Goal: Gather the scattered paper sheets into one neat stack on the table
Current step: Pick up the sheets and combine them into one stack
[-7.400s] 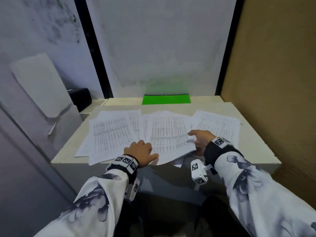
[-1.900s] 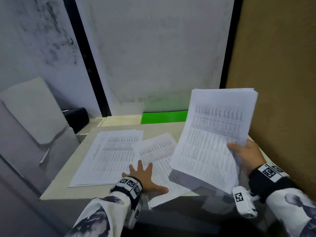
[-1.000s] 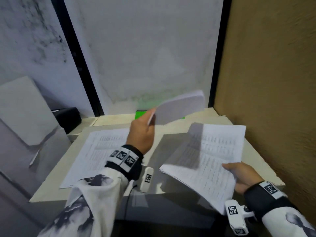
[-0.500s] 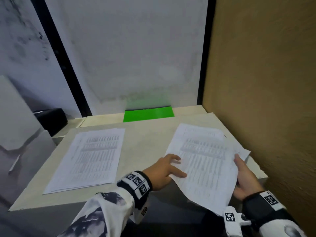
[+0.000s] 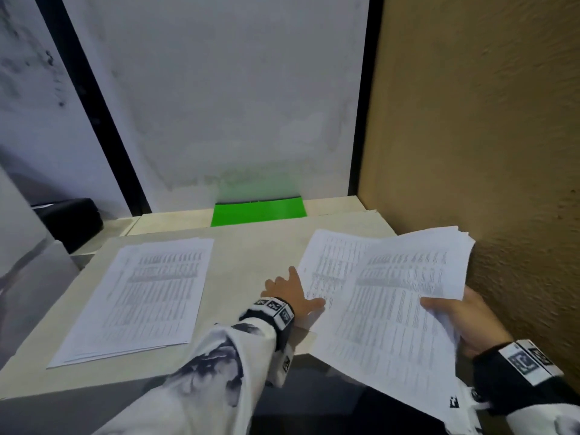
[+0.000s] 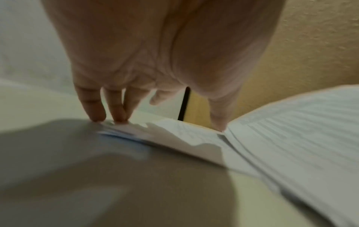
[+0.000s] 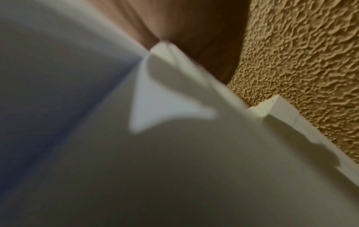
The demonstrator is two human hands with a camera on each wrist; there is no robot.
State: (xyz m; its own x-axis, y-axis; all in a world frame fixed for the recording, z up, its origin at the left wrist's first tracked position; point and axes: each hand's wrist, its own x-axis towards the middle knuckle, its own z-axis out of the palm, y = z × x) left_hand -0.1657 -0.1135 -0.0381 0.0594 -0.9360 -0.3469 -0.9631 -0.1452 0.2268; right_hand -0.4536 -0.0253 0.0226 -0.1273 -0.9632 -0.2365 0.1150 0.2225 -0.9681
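A pile of printed sheets (image 5: 138,296) lies flat on the left part of the beige table (image 5: 251,255). On the right, my right hand (image 5: 452,309) grips a thick bundle of sheets (image 5: 401,309) with the thumb on top. The bundle is tilted up and hangs out past the table's front edge. Beneath it lie more sheets (image 5: 329,262) on the table. My left hand (image 5: 298,290) has straight fingers, and its fingertips (image 6: 116,119) press on their left edge. The right wrist view is blurred and shows only the bundle's underside (image 7: 174,153).
A green folder (image 5: 259,211) lies at the table's back edge. A black object (image 5: 69,215) sits at the back left. A rough tan wall (image 5: 486,152) runs close along the table's right side, and a white wall stands behind.
My right hand has raised the bundle and shifted it right, uncovering sheets beneath. My left hand now presses on those lower sheets' left edge. The left pile has not moved.
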